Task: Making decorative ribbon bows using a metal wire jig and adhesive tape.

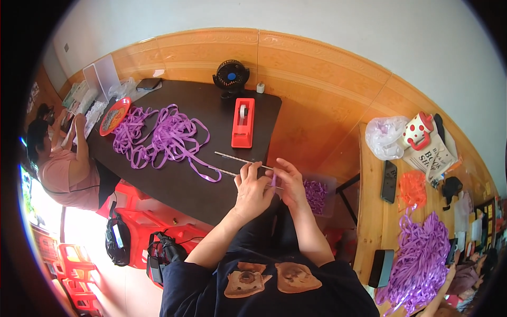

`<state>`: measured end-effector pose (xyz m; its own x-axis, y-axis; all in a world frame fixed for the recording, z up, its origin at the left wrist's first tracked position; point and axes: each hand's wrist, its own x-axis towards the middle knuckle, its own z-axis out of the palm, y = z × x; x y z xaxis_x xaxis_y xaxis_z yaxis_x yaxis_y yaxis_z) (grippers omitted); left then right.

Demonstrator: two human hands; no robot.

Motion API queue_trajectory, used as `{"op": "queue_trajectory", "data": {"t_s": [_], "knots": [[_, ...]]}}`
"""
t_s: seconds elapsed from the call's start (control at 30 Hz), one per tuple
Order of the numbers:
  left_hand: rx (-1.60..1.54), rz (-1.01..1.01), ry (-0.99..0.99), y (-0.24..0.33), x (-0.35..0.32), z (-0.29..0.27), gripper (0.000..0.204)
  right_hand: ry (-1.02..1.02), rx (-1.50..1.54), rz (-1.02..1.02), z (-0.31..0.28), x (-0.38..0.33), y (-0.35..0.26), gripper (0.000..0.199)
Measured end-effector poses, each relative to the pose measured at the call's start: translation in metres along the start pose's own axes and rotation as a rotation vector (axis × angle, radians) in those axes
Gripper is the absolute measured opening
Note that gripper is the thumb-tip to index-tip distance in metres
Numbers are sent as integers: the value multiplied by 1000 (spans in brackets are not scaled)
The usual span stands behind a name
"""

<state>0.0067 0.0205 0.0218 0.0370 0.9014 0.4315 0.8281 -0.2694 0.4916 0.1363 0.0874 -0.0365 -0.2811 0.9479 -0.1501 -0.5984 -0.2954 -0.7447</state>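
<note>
In front of my body, over the dark table's near right edge, both hands meet. My left hand (252, 194) is closed around a thin, pale twisted cord (237, 157), whose two lengths stick out to the left above the tabletop. Beside it, my right hand (290, 185) has its fingers bent, pinching a short bit of purple ribbon (273, 180) near the cord. The fingers partly hide where ribbon and cord meet. A loose purple ribbon pile (171, 132) lies to the left, one loop reaching toward my left hand.
The dark table (211, 203) bears a red tape dispenser (243, 124), a black fan (231, 77) and a red plate (115, 116). Another person (68, 169) works at the left. A wooden table (369, 222) at right carries more purple ribbon (417, 259). Red stools stand lower left.
</note>
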Motion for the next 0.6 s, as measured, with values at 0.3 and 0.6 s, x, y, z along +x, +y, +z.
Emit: {"op": "queue_trajectory", "data": {"t_s": [0.3,0.6], "knots": [[-327,-12,191,-11,-2,-16,15,1,105,-65,-28,-10,-3,24],[-881,698,428,63,-12,-200,33,609,-1414,-425,-192,-4,-78,38]]}}
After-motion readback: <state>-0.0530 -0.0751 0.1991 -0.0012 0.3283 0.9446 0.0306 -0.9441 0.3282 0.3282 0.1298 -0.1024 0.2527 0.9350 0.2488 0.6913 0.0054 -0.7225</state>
